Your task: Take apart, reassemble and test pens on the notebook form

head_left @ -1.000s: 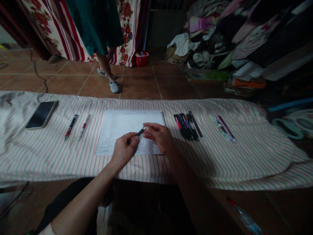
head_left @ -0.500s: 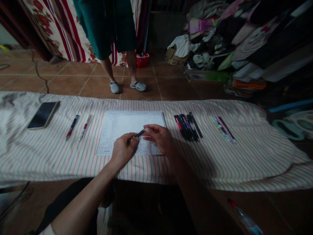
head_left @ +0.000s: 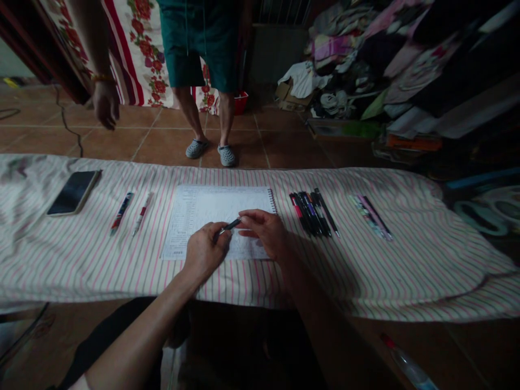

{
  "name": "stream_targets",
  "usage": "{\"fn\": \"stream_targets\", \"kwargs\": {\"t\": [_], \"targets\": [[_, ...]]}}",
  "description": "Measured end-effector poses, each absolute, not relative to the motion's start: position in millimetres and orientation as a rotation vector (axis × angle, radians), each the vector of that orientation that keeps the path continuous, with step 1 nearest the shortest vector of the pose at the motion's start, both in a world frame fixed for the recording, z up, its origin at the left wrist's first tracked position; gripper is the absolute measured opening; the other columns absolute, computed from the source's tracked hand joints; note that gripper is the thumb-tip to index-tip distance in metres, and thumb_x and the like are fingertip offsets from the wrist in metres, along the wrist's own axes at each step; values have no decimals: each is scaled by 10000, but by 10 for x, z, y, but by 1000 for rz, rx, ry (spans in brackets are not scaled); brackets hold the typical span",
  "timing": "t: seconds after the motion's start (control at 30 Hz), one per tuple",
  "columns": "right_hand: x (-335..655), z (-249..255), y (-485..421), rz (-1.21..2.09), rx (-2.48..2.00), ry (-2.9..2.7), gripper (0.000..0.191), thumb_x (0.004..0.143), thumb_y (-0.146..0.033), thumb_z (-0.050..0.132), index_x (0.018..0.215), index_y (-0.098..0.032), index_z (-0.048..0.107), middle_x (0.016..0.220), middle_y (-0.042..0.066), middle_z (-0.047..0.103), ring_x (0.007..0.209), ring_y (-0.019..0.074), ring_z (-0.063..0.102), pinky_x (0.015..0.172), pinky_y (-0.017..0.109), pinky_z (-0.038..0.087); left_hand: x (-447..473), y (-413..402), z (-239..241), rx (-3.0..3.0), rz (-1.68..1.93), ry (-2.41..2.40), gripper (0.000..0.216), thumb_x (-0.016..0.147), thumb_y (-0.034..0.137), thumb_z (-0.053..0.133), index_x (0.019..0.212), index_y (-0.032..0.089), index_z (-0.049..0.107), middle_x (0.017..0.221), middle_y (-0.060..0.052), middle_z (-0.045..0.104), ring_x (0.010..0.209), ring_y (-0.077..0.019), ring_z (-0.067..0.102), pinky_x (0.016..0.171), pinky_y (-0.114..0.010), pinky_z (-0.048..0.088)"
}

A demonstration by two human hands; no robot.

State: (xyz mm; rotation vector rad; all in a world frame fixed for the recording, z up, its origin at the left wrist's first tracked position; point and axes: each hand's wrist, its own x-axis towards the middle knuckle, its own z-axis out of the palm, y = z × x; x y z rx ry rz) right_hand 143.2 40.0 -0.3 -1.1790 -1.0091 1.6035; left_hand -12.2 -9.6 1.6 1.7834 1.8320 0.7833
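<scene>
Between my two hands is a dark pen (head_left: 232, 224), held slantwise over a spiral-bound notebook (head_left: 227, 197) with a printed page. My left hand (head_left: 206, 246) is closed round the pen's lower left end. My right hand (head_left: 263, 230) pinches its upper right end between thumb and fingertips. Right of the notebook lies a row of several mostly black pens (head_left: 312, 214). Farther right sits a small group of pale and pink pens (head_left: 371, 218). To the left lie a dark patterned pen (head_left: 121, 214) and a red and white pen (head_left: 142, 214).
A phone (head_left: 73, 193) rests at the left on the striped cloth (head_left: 244, 281). Beyond the cloth stands a person in green shorts (head_left: 199, 49), one hand (head_left: 106, 105) hanging down. Clothes (head_left: 333, 51) are heaped at the back right. A plastic bottle (head_left: 408, 365) is at the lower right.
The standing person has shifted their feet and stepped nearer, and an arm now shows at the upper left. My hands and the pen have hardly moved.
</scene>
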Motion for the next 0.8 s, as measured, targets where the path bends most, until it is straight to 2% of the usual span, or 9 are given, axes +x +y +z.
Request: {"fn": "stream_targets", "kwargs": {"t": [0.43, 0.8], "targets": [[1557, 39, 321, 1555, -1186, -1045, 295, 654, -349, 751, 864, -160, 668, 763, 22, 707, 734, 178, 719, 614, 261, 602, -8, -106, -10, 1915, 824, 1774, 241, 875, 265, 501, 1030, 188, 669, 823, -45, 679, 750, -184, 638, 674, -308, 476], [1692, 35, 300, 1529, -1202, -1001, 266, 642, -310, 750, 842, -153, 673, 753, 31, 715, 721, 185, 722, 595, 260, 600, 79, -91, -27, 1903, 853, 1692, 236, 867, 261, 504, 1010, 177, 672, 849, -51, 681, 754, -175, 636, 689, -303, 481]]}}
